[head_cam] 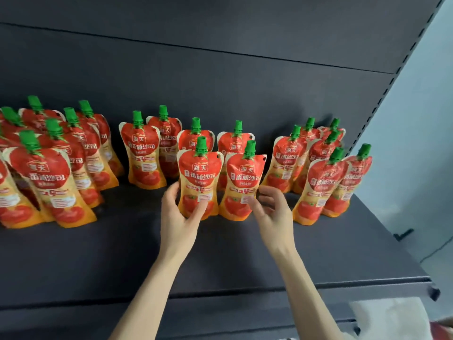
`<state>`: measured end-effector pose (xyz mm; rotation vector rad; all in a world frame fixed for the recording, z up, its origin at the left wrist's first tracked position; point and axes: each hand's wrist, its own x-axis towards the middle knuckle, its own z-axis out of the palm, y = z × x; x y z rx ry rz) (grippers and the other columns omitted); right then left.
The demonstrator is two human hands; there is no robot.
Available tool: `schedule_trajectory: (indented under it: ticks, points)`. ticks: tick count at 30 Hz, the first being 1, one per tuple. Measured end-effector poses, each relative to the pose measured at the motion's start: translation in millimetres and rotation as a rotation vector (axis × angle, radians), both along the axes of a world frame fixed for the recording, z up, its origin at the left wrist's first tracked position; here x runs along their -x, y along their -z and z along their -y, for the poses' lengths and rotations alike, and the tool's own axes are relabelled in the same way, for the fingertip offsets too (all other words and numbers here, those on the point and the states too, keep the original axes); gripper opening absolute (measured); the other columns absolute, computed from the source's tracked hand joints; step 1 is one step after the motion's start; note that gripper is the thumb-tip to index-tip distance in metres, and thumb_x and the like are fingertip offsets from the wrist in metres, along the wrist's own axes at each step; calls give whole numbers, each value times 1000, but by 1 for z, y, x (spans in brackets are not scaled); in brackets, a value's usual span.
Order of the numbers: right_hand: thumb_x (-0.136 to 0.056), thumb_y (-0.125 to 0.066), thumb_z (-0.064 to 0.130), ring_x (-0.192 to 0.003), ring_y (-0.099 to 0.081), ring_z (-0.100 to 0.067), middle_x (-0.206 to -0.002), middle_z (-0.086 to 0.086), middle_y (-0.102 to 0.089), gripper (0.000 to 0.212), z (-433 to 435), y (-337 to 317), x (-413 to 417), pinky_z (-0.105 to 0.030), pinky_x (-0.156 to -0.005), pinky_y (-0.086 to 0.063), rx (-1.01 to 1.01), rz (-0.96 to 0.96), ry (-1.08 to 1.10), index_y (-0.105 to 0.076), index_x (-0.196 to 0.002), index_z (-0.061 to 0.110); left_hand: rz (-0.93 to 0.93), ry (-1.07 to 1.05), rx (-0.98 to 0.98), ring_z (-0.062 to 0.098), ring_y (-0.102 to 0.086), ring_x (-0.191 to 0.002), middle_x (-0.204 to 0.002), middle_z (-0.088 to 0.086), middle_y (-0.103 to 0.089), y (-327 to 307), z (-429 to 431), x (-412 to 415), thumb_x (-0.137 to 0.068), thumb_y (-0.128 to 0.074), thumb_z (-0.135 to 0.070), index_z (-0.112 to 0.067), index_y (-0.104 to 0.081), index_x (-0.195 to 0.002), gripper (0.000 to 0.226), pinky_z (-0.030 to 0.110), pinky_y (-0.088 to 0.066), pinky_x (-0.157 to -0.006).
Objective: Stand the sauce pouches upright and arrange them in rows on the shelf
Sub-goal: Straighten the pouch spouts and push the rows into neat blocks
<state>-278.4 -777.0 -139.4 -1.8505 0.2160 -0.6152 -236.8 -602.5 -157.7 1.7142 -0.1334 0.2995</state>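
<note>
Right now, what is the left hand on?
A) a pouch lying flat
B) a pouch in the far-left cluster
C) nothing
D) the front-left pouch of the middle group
D: the left hand curls its thumb and fingers round the lower part of the front-left middle pouch, which is upright with its green cap on top.

I saw glossy plastic-film pouches [199, 182], ribbed plastic caps [201, 143] at their twelve o'clock, on a smooth matt shelf [122, 253].
</note>
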Motion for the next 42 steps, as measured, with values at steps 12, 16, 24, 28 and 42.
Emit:
schedule_trajectory:
  ticks: [12,16,24,28,42]
  points:
    - [-82,-69,23,-93,-67,-12,-99,0,-71,28,8,13,-32,-28,-79,-53,-190,-94,-228,-62,-106,11,-113,25,-60,4,-64,-94,-97,-14,-68,-2,3,-14,-74,-74,-35,-26,-60,-98,30,33,-54,-84]
    - [-83,-67,18,-86,-68,-12,-90,3,-73,17,-6,11,-22,-23,-73,-55,-263,-49,-271,-65,-99,11,-99,-27,-14,-1,-64,-91,-94,-17,-68,-5,-12,3,-76,-73,-31,-29,-61,-93,21,26,-54,-78]
    - [-84,-66,14,-62,-63,-3,-69,9,-69,8,-76,1,-1,-13,-51,-45,-312,-32,-383,-63,-91,10,-80,-51,108,-4,-65,-87,-87,-22,-69,-20,-86,42,-69,-69,-36,-29,-62,-92,25,10,-51,-63]
    - [-86,-65,15,-58,-60,-3,-66,10,-67,7,-129,3,7,-12,-50,-43,-316,-22,-402,-63,-90,10,-75,-51,108,0,-66,-89,-89,-19,-70,-17,-140,52,-70,-69,-36,-26,-65,-94,26,15,-54,-63]
    - [-84,-66,22,-87,-70,-15,-93,-3,-72,22,-311,8,15,-25,-70,-56,-333,2,-334,-63,-100,8,-45,39,59,1,-65,-92,-102,-8,-68,-14,-321,49,-80,-70,-23,-29,-55,-104,29,13,-52,-68]
